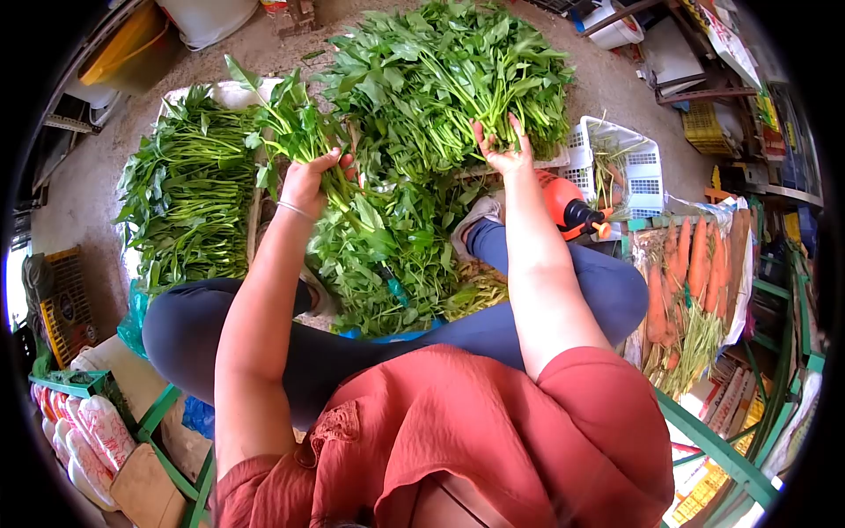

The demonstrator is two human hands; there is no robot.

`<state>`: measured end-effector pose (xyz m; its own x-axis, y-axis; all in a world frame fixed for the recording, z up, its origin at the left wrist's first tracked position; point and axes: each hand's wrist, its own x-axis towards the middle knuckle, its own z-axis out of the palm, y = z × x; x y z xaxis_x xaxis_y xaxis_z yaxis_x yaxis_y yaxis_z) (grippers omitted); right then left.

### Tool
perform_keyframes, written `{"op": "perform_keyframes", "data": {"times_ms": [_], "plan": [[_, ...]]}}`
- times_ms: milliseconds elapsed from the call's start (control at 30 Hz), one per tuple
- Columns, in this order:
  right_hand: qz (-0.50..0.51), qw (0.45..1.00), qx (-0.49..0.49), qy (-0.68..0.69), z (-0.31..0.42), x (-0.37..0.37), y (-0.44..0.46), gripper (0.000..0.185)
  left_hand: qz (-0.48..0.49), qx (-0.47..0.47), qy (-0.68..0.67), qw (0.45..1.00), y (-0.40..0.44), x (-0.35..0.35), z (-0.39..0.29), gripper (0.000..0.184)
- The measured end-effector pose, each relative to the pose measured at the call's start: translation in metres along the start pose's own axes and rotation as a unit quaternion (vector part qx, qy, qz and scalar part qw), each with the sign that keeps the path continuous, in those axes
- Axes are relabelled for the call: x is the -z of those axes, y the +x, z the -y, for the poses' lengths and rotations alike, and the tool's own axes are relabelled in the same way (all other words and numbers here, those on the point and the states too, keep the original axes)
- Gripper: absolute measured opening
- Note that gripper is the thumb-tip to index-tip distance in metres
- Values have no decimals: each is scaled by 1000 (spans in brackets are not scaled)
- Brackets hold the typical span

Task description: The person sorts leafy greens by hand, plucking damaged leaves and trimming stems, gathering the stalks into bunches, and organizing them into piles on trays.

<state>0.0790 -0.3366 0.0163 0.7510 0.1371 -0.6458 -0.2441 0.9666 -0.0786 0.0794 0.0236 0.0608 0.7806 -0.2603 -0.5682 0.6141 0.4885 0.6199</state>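
Observation:
My left hand [308, 183] is closed round a bunch of water spinach [295, 119], its leaves pointing up and its stems hanging below the fist. At the front edge of a big heap of water spinach [440, 70], my right hand [508, 157] is palm up with thumb and fingers apart, touching stem ends. Between my legs lies a looser pile of greens [387, 255], partly hidden behind the held stems. To the left, bunches of greens [194, 194] lie stacked in rows.
Right of the heap stands a white plastic basket [647, 163] beside an orange spray bottle [563, 198]. Carrots [695, 264] lie on a stand further right. Green metal bars [713, 449] run close on both sides. Buckets [132, 48] stand at the back left.

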Motion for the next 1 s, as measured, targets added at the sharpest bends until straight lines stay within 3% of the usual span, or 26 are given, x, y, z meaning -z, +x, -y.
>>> {"op": "perform_keyframes", "data": {"times_ms": [100, 167, 200, 233, 267, 300, 333, 367, 433, 467, 567, 600, 633, 700, 767, 833, 900, 933, 1000], "plan": [[-32, 996, 54, -68, 1, -3, -14, 52, -11, 18, 2, 1000, 2, -2, -1, 18], [-198, 965, 123, -121, -8, -14, -31, 58, -14, 34, -11, 999, 9, 2, 2, 18], [-326, 914, 166, -175, -11, -16, -32, 57, -5, 29, -5, 1000, 10, 2, 3, 20], [-327, 914, 166, -173, -15, -15, -36, 57, -5, 31, -4, 999, 11, 3, 5, 20], [-391, 814, 279, -327, -19, -12, -42, 55, 4, 35, -6, 999, 11, 3, 6, 21], [-435, 672, 379, -464, -25, -11, -49, 53, 15, 38, -7, 999, 12, 2, 7, 22], [-480, 423, 504, -580, -35, -9, -52, 49, 9, 43, -1, 999, 9, -3, 6, 24], [-443, 393, 564, -576, -39, -13, -53, 46, 11, 44, 2, 999, 9, -5, 6, 24], [-386, 418, 488, -661, -44, -36, -54, 44, 24, 40, 9, 999, 10, -5, 7, 24], [-385, 389, 467, -694, -48, -47, -50, 42, 24, 48, 16, 998, 10, -5, 8, 24], [-387, 434, 320, -748, -41, -49, -28, 43, 39, 33, 20, 999, 16, -4, 13, 25], [-368, 474, 347, -721, -38, -47, -29, 43, 25, 28, 33, 999, 10, -11, 10, 24], [-360, 467, 402, -701, -36, -47, -28, 34, 22, 25, 34, 999, 9, -15, 8, 22], [-249, 712, 466, -462, -43, -49, -37, 20, 17, 15, -4, 1000, 3, -24, 6, 20], [-204, 739, 478, -429, -64, -59, -61, 13, 32, 21, -3, 999, 7, -24, 9, 20], [-110, 820, 429, -363, -89, -64, -78, 17, 59, 18, 7, 998, 6, -27, 9, 19], [-48, 860, 407, -304, -113, -65, -81, 20, 73, 12, 10, 997, 7, -30, 9, 20], [-21, 878, 368, -304, -122, -65, -80, 22, 102, 46, 18, 994, 6, -33, 6, 19], [33, 908, 296, -294, -142, -62, -74, 24, 83, 4, 43, 996, 0, -44, 6, 19]]}}
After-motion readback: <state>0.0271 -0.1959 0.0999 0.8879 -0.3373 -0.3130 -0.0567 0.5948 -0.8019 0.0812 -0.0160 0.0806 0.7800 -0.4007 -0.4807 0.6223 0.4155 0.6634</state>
